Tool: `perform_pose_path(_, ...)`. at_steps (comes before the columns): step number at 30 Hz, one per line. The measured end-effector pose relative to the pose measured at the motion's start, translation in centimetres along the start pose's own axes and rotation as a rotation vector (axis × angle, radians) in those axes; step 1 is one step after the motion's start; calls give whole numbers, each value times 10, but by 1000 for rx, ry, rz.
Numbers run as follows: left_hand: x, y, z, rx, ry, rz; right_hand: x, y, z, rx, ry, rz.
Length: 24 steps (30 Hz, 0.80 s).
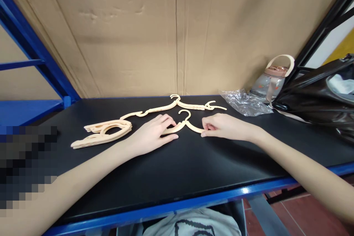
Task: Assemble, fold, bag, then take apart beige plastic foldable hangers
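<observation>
A cream folding clothes hanger (190,127) with its hook pointing away from me is between my hands, just over the black shelf top. My left hand (155,132) grips its left arm, the thumb apart below and the fingers above. On its right arm, my right hand (218,127) is closed in a pinch. Behind it lie opened hangers (163,108) of the same kind, with arms spread wide. To the left of my left hand rests a stack of folded hangers (110,136). My fingers hide the ends of the held hanger's arms.
A crumpled clear plastic bag (246,103) lies at the back right, beside a clear water bottle (268,83) with a handle. A black bag (318,88) stands at the right edge. Cardboard (124,37) walls the back. Blue metal (177,206) edges the shelf's front.
</observation>
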<state>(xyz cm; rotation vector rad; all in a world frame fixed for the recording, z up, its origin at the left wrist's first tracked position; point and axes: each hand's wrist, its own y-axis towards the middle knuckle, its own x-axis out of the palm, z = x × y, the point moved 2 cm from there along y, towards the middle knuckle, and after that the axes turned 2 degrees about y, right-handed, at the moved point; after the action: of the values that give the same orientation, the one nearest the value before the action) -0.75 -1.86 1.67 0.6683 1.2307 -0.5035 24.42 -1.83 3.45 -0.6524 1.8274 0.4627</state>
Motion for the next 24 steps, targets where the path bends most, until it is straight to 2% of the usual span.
perform_pose_path(5,-1,-1,1,-14,-53,1,7,1,-10,-63,40,-34)
perform_pose_path(12,0,0,3,-59,-80,31,6,0,-15,-110,36,-33)
perform_pose_path(20,-3,0,7,-68,-38,48,3,-1,-15,-118,13,-22)
perform_pose_path(24,-4,0,6,-75,31,59,-3,-2,-11,-71,23,9)
